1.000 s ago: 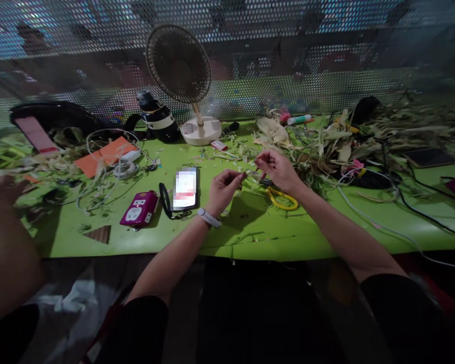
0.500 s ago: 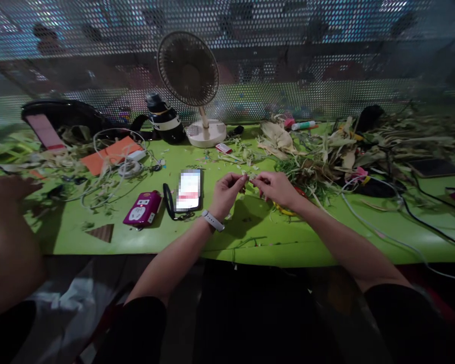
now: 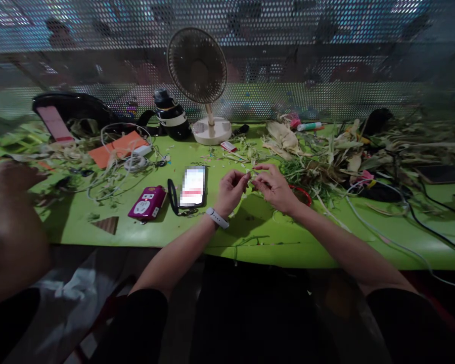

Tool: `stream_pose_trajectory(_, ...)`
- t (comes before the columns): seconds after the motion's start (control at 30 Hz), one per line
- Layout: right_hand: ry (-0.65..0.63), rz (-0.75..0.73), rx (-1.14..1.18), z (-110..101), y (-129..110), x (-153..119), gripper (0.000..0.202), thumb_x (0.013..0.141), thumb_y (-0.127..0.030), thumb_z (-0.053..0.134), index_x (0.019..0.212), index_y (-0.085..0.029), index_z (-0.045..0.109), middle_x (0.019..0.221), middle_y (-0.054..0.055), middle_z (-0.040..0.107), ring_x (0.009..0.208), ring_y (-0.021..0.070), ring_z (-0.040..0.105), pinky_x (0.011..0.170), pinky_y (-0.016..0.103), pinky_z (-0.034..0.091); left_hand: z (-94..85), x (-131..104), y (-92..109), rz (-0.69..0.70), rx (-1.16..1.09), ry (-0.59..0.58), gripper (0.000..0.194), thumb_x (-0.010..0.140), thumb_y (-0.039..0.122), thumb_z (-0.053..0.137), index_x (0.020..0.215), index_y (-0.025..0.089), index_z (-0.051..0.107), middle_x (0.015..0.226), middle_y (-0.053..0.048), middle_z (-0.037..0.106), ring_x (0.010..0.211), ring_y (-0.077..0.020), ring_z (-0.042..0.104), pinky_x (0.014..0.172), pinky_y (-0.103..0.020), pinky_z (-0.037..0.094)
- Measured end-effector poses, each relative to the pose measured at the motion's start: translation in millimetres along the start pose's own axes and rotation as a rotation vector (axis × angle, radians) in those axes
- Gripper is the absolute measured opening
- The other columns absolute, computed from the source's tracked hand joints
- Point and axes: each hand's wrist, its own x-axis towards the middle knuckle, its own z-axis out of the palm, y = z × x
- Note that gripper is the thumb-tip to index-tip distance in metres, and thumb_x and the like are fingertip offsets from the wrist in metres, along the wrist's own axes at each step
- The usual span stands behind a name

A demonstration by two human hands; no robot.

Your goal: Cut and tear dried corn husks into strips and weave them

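Above the green table, my left hand, with a pale watch band on its wrist, is closed in a pinch. A tiny pale-green bit shows at its fingertips, too small to name. My right hand faces it, almost touching, its thumb and forefinger drawn together and the other fingers slightly lifted. What it pinches is hidden. Just right of that hand lie a red ring-shaped item and a heap of thin green stems. A lit phone lies left of my left hand.
A purple power socket, a fan and a black bottle stand on the left half. Dried leaves pile up at right, beside a white cable. Another person's arm reaches in from the left.
The view has shifted slightly, so the table items sit further right. My right hand's fingers have lifted and spread a little. The other person's hand at left has moved.
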Motion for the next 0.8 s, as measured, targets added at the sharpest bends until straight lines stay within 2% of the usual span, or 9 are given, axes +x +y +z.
stream_pose_trajectory(0.13,-0.056,0.3,0.373,2.6,-3.3,0.6,0.041,0.087,-0.062,0.052,0.085,-0.022,0.055,0.101,0.006,0.058,0.074,0.0154,0.065,0.056,0.028,0.055,3.1,-2.7,1.6,0.007,-0.042,-0.012,0.044,0.066,0.055,0.078,0.072,0.016,0.057,0.058,0.004,0.055,0.05,-0.0059,0.048,0.047,-0.02,0.038)
stream_pose_trajectory(0.23,-0.009,0.429,0.555,2.2,-3.8,2.3,0.044,0.081,-0.066,0.058,0.084,-0.023,0.048,0.08,-0.002,0.054,0.058,0.0114,0.062,0.055,0.028,0.057,4.9,-5.9,4.5,-0.001,-0.064,-0.036,0.043,0.066,0.054,0.078,0.073,0.016,0.058,0.061,0.004,0.056,0.051,-0.0058,0.049,0.049,-0.02,0.042)
stream_pose_trajectory(0.37,0.046,0.466,0.644,2.7,-1.5,4.4,0.046,0.079,-0.066,0.061,0.082,-0.023,0.043,0.07,-0.007,0.045,0.051,0.0097,0.059,0.054,0.028,0.056,6.0,-8.8,4.9,0.007,-0.086,-0.072,0.041,0.069,0.051,0.077,0.076,0.017,0.058,0.062,0.004,0.056,0.051,-0.0064,0.051,0.049,-0.021,0.044)
stream_pose_trajectory(0.5,0.004,0.49,0.644,4.2,1.9,5.3,0.045,0.081,-0.067,0.057,0.082,-0.024,0.041,0.069,-0.007,0.048,0.048,0.0092,0.055,0.049,0.026,0.052,6.5,-10.8,3.2,0.044,-0.066,-0.052,0.036,0.073,0.049,0.075,0.078,0.017,0.058,0.062,0.004,0.058,0.052,-0.0068,0.053,0.051,-0.021,0.045)
stream_pose_trajectory(0.57,0.014,0.464,0.591,4.5,3.3,5.5,0.045,0.083,-0.067,0.054,0.08,-0.024,0.041,0.066,-0.007,0.048,0.047,0.0085,0.052,0.046,0.023,0.047,6.7,-11.5,2.3,0.057,-0.054,-0.05,0.035,0.074,0.047,0.075,0.078,0.017,0.059,0.062,0.004,0.058,0.051,-0.0072,0.054,0.051,-0.022,0.046)
stream_pose_trajectory(0.67,0.079,0.42,0.457,4.6,5.2,5.3,0.046,0.085,-0.067,0.051,0.076,-0.023,0.041,0.058,-0.008,0.04,0.043,0.007,0.04,0.04,0.02,0.037,6.5,-11.3,0.2,0.081,-0.017,-0.067,0.031,0.076,0.046,0.073,0.079,0.017,0.061,0.063,0.003,0.059,0.052,-0.0079,0.054,0.052,-0.023,0.047)
stream_pose_trajectory(0.8,0.11,0.418,0.36,7.1,8.8,4.4,0.048,0.085,-0.068,0.049,0.072,-0.023,0.039,0.057,-0.007,0.035,0.046,0.0079,0.034,0.04,0.021,0.033,6.0,-9.9,-2.7,0.189,0.097,-0.006,0.027,0.077,0.044,0.073,0.081,0.018,0.067,0.078,-0.002,0.065,0.072,-0.0107,0.06,0.067,-0.024,0.049)
